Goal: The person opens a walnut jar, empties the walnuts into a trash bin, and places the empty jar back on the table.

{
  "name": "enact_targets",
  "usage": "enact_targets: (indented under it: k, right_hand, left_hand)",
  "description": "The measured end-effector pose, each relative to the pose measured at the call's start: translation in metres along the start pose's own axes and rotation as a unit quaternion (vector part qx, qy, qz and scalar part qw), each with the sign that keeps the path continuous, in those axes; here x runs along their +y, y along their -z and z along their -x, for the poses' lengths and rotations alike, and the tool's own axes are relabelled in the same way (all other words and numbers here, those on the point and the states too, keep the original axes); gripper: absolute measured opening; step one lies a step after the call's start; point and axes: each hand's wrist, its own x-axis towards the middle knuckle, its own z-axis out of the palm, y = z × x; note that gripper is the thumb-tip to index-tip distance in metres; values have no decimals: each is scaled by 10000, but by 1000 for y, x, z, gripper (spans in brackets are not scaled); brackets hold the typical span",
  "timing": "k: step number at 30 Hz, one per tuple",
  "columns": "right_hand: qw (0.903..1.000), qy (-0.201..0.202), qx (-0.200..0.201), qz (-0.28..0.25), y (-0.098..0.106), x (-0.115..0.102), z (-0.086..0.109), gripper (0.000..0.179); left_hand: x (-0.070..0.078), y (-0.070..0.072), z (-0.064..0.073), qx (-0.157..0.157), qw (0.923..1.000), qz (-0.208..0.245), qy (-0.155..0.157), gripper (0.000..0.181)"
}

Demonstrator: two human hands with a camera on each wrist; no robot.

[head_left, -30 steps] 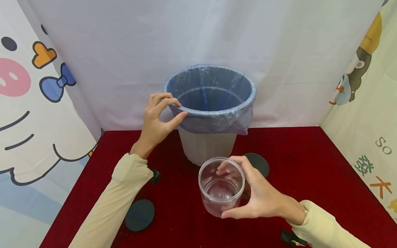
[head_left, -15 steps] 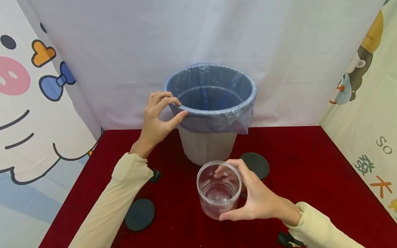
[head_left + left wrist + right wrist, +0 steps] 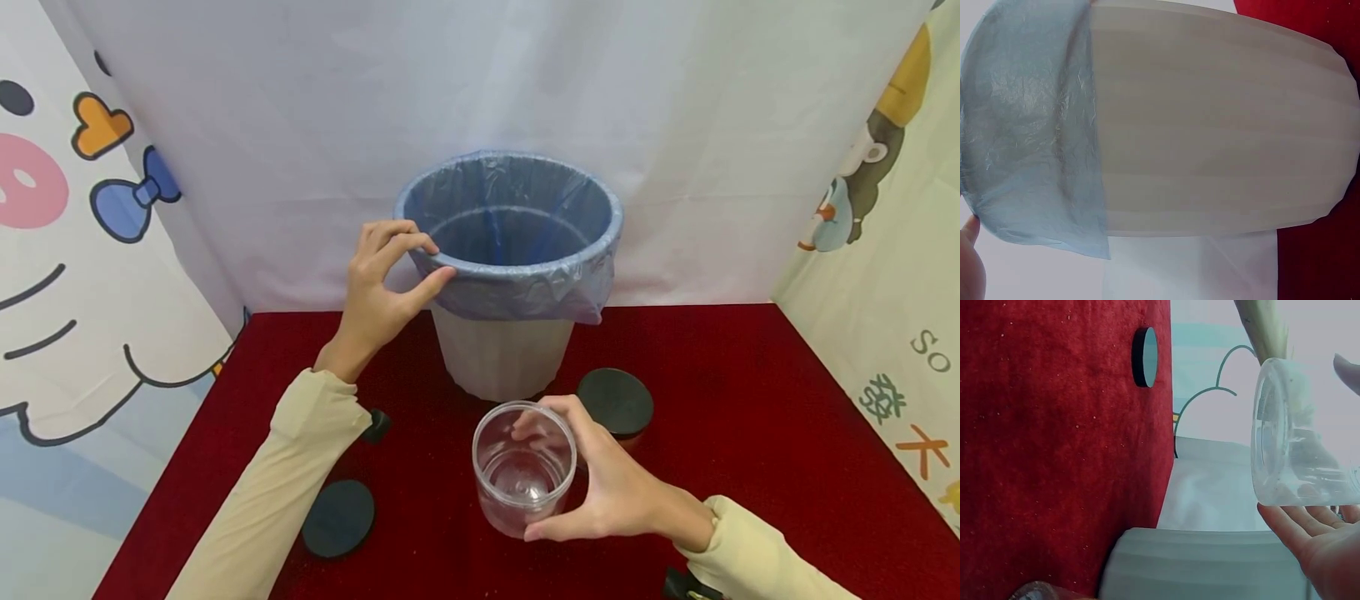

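My left hand (image 3: 382,287) pinches the near left rim of a bin (image 3: 498,354), its thumb outside and its fingers over the edge. A blue plastic bag (image 3: 525,292) lines the bin and folds down over the rim. My right hand (image 3: 611,483) grips a clear plastic jar (image 3: 517,521) from the right, thumb in front and fingers behind. The jar has no lid on, and I see no contents in it. In the right wrist view the jar (image 3: 1304,456) hangs above the red cloth. The left wrist view shows the bin's ribbed side (image 3: 1222,119) and part of the left thumb.
A dark round lid (image 3: 338,518) lies on the red cloth (image 3: 720,400) at the left. Behind the right hand stands a container with a dark lid (image 3: 615,402). A pale curtain (image 3: 315,150) rises behind the bin, with printed panels at both sides.
My right hand has brought the jar toward me and slightly left, uncovering more of the dark-lidded container. The left hand keeps its place on the bin's rim.
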Motion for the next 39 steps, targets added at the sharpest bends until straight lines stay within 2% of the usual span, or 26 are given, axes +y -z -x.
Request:
enact_targets:
  k: [6,17,31,39]
  right_hand:
    - [9999,-148,-23,-43,-5,8,5,86]
    - [9996,-266,-124,6,-12,10,7,84]
    - [9988,-381,-299,-113,-21,21,12,83]
    - [9981,-454,-364,-220,-26,27,16,82]
  left_hand:
    - [-1,-1,0,12,10000,-11,1,24]
    - [-1,3,-1,-221,9996,-149,-5,20]
    - [0,2,-2,-219,9996,-174,-83,20]
    - [-2,1,0,-167,9998,-92,-5,21]
